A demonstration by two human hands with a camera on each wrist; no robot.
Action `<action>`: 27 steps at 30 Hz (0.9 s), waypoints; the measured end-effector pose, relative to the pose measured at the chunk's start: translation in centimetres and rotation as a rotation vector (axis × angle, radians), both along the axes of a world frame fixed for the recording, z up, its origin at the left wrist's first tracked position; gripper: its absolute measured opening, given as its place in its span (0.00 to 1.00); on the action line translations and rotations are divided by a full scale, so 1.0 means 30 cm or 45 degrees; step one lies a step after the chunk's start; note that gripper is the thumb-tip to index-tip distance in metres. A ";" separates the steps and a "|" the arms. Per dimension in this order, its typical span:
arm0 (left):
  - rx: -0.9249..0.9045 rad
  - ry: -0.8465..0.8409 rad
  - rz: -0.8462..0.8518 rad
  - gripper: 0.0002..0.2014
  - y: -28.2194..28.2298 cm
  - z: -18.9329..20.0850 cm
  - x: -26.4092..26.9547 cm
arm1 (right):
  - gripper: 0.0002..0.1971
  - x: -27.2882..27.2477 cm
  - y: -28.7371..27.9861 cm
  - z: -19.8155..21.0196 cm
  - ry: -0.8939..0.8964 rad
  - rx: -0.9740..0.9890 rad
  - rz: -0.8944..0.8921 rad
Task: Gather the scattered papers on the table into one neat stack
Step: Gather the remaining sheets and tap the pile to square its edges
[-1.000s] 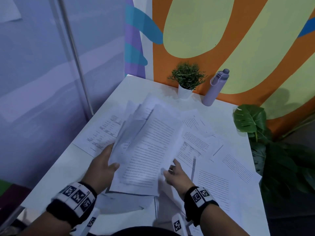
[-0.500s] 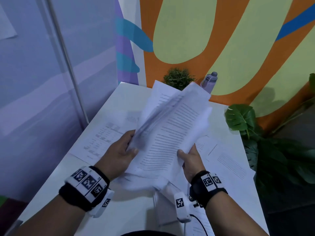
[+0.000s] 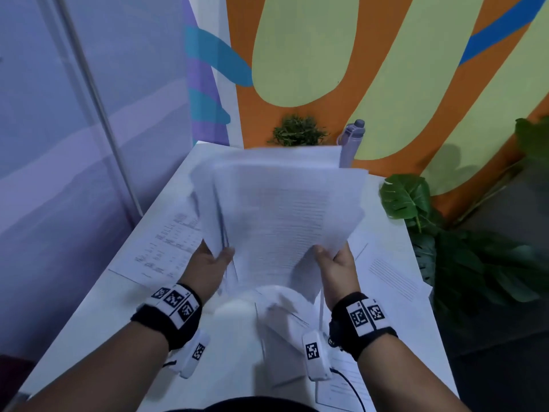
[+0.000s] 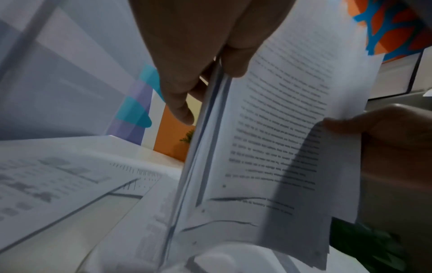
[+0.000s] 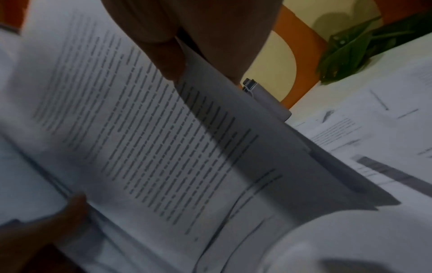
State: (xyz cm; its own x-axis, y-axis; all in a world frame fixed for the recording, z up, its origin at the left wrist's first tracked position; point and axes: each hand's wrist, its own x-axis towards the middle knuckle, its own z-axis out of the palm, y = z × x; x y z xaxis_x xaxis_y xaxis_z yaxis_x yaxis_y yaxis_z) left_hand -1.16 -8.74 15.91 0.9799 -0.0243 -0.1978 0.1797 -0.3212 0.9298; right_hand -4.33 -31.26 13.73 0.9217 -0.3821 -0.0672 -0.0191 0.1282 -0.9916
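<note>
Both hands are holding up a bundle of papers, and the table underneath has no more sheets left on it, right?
Not quite. Both the left hand and right hand hold the bundle of papers, but the head view shows loose sheets lying on the table.

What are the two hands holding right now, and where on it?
Both grip the bundle of papers, held upright: left hand on its lower left edge, right hand on its lower right edge.

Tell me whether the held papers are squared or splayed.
Splayed: the papers fan unevenly at their top edges, gripped by both hands.
</note>
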 end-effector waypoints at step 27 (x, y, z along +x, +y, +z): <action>-0.330 -0.066 0.253 0.30 -0.108 -0.067 0.050 | 0.42 -0.027 -0.046 0.040 -0.111 -0.084 -0.086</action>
